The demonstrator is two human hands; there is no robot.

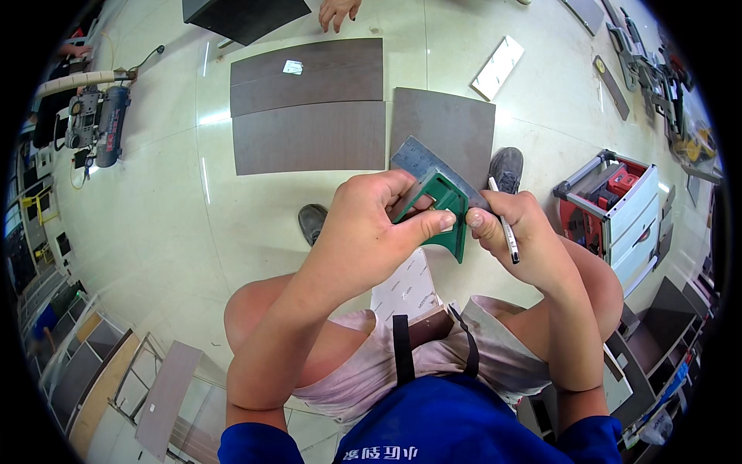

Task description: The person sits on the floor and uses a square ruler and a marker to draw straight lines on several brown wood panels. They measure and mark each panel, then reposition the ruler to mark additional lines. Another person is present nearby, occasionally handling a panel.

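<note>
In front of my knees, both hands hold a green tool (457, 203) with angled sides, which looks like a marking gauge or square. A steel ruler blade (417, 157) runs along its far side, toward the dark board. My left hand (371, 220) is closed around the green body, with its thumb pressed on the inside. My right hand (533, 240) pinches the near end of the steel blade between thumb and fingers. A white and black marker pen (508, 232) is tucked in the right hand too, pointing down past the thumb. Fingers behind the tool are hidden.
Brown boards (309, 139) lie on the tiled floor ahead, beside another dark board (444, 124). A white strip (498, 68) and a level (611, 87) lie farther right. A tool case (630, 209) stands right. Another person's hand (338, 14) shows at the top. A compressor (100, 124) stands left.
</note>
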